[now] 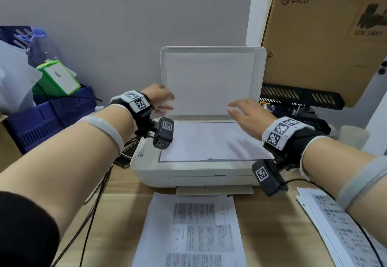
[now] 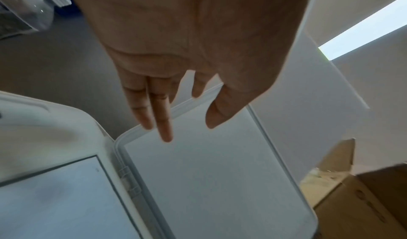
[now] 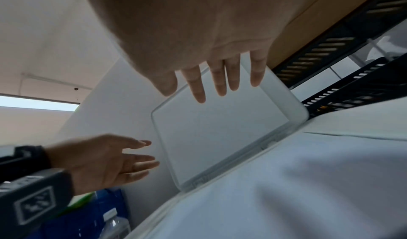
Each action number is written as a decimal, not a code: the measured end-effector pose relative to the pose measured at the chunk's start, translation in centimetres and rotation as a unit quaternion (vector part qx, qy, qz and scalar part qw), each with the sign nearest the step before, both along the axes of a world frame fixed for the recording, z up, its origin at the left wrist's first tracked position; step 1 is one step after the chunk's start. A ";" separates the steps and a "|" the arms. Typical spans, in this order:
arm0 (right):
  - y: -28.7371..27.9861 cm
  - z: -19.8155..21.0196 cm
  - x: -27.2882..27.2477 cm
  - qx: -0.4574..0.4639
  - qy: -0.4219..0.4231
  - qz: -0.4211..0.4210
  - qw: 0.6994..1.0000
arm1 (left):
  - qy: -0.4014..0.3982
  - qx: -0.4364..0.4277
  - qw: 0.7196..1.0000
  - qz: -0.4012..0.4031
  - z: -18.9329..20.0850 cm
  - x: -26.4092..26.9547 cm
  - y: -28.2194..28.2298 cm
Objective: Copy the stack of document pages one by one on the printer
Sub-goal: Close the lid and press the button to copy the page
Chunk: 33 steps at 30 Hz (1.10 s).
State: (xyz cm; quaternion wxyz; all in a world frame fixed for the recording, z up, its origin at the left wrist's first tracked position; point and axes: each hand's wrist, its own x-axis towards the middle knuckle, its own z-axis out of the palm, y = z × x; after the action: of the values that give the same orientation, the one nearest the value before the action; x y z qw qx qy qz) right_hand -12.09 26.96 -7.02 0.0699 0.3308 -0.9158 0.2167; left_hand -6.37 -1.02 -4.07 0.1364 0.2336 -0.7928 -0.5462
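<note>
A sheet (image 1: 211, 141) lies on the printer (image 1: 150, 168), printed pages (image 1: 188, 231) before it.

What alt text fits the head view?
Two open bare hands, left hand and right hand, reach toward the raised white scanner lid of a white desktop printer; a white sheet lies on its glass.

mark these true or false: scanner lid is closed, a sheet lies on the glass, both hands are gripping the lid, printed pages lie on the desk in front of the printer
1. The scanner lid is closed. False: it stands raised.
2. A sheet lies on the scanner glass. True.
3. Both hands grip the lid. False: the left hand and right hand are open with straight fingers, holding nothing.
4. Printed pages lie on the desk in front of the printer. True.
</note>
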 end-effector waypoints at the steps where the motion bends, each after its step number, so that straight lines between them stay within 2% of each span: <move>1: -0.7 0.6 -0.3 -0.003 0.002 -0.002 1.000 | 0.026 0.022 0.999 0.011 0.4 -0.8 -0.3; 7: -3.0 2.9 -1.1 -0.013 0.039 0.000 0.999 | 0.118 0.090 0.988 0.034 1.5 -3.9 -1.1; 9: -3.4 3.1 -1.0 -0.027 0.071 0.008 0.997 | 0.125 0.072 0.988 0.048 1.4 -3.9 -1.4; 11: -3.7 3.4 -0.6 -0.046 0.129 -0.001 0.991 | 0.115 0.016 0.992 0.055 1.1 -3.4 -1.9; 13: -3.9 3.9 0.1 -0.064 0.223 -0.025 0.972 | 0.099 -0.022 0.994 0.036 1.0 -2.0 -1.9; 15: -4.1 4.4 1.0 -0.064 0.295 -0.031 0.953 | 0.090 -0.027 0.995 0.016 0.6 -0.3 -1.7; 17: -4.4 4.7 1.9 -0.041 0.317 -0.027 0.947 | 0.089 -0.017 0.996 -0.013 0.1 1.6 -1.4; 20: -4.7 4.1 3.1 0.022 0.260 0.018 0.965 | 0.059 -0.022 0.996 -0.062 -1.0 4.6 -0.8; 22: -4.6 3.1 4.1 0.052 0.190 0.064 0.978 | 0.009 -0.089 0.993 -0.077 -1.9 6.1 -0.8; 25: -4.0 1.2 5.6 0.073 0.133 0.080 0.985 | -0.079 -0.189 0.977 -0.050 -3.0 8.0 -1.0; 28: -3.4 -0.8 6.5 0.078 0.118 0.089 0.986 | -0.135 -0.237 0.962 -0.014 -3.5 10.1 -0.7; 30: -3.0 -2.0 6.7 0.102 0.101 0.099 0.985 | -0.182 -0.227 0.957 -0.018 -4.0 11.3 -0.4; 33: -2.8 -3.7 6.8 0.136 0.063 0.106 0.983 | -0.209 -0.106 0.970 -0.067 -5.0 12.8 0.5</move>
State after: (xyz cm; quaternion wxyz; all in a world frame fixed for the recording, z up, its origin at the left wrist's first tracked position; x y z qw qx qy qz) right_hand -5.29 24.21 -10.74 0.0590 0.4451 -0.8904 0.0750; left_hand 6.47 -0.55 -9.11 -0.0457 0.2729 -0.8710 -0.4060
